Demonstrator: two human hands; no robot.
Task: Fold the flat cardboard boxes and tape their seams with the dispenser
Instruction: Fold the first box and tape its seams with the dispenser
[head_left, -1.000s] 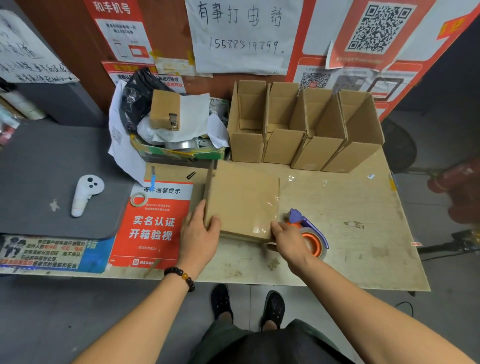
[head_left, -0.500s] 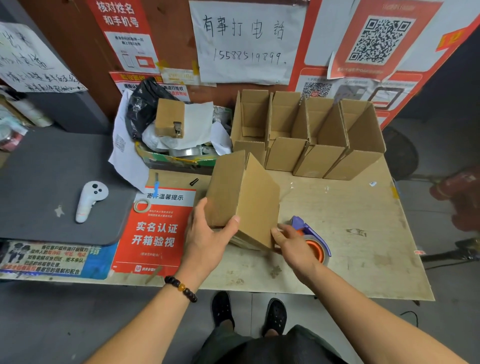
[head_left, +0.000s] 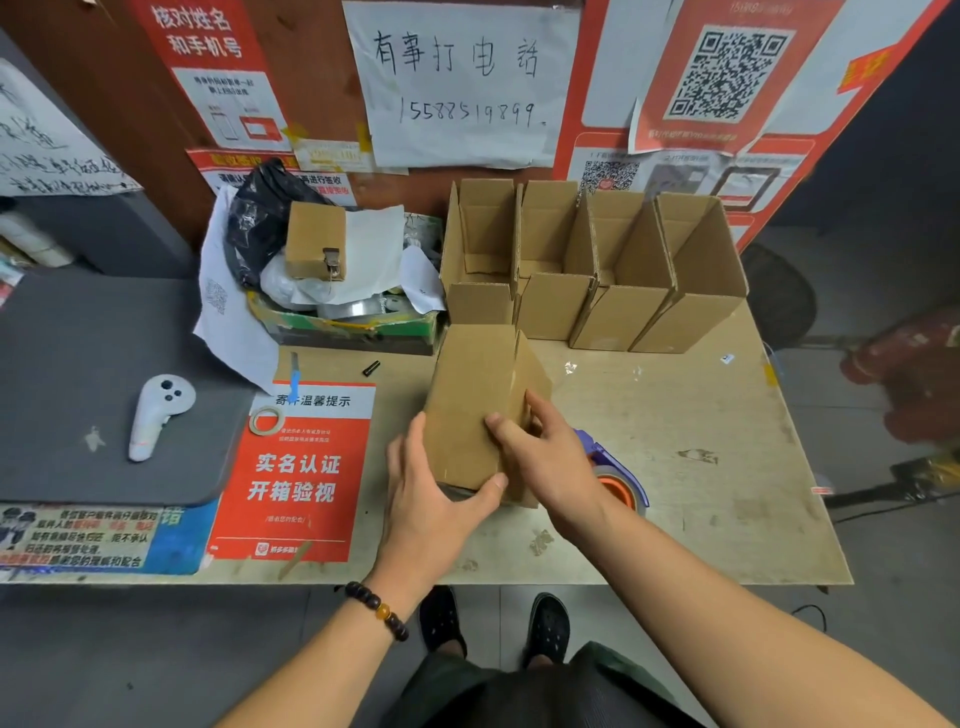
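A brown cardboard box (head_left: 472, 395) stands half opened on the wooden table (head_left: 701, 509), near its front middle. My left hand (head_left: 431, 499) grips the box at its lower left corner, thumb under the near edge. My right hand (head_left: 545, 457) holds the right side, fingers curled over the top panel. The purple and orange tape dispenser (head_left: 615, 478) lies on the table just right of the box, partly hidden behind my right hand. Several folded open boxes (head_left: 592, 270) stand in a row at the back.
A green tray (head_left: 353, 327) of papers, a black bag and a small cardboard box sits at the back left. A white controller (head_left: 156, 415) lies on the grey mat (head_left: 67, 374). A small tape roll (head_left: 266, 419) rests on the red notice (head_left: 301, 467).
The flat box was lifted off the table and pushed open into a tube. My right hand moved from the box's near corner up onto its top and right side.
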